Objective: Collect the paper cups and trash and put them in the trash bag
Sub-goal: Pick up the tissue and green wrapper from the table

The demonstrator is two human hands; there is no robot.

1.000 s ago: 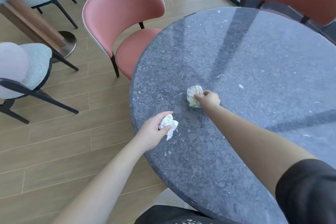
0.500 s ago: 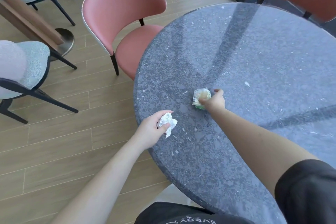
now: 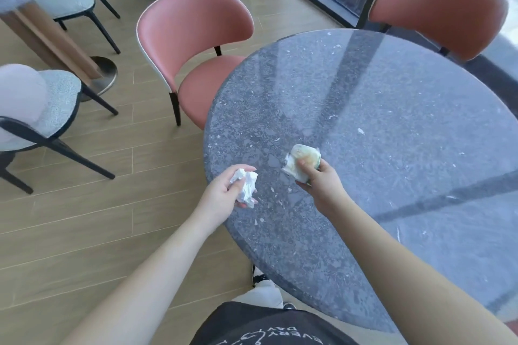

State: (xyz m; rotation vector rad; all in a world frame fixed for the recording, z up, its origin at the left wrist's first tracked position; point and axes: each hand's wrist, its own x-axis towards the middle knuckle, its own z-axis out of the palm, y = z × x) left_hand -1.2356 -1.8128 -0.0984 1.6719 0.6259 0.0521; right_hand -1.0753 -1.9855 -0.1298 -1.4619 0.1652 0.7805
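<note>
Crumpled white tissue (image 3: 246, 187), bunched into a loose wad, pinched in the left hand (image 3: 224, 195) at the desk (image 3: 392, 126) edge. Pale, crinkled wrapper (image 3: 301, 163) with green print, gripped in the right hand (image 3: 322, 180), raised above the desk.

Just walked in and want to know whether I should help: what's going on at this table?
A person is clearing trash off the round dark stone table. Their left hand holds a crumpled white tissue, and their right hand grips a crumpled food wrapper, held just above the tabletop. A few small white scraps lie on the table. No trash bag or paper cups are in view, so nothing is bagged yet.
</note>
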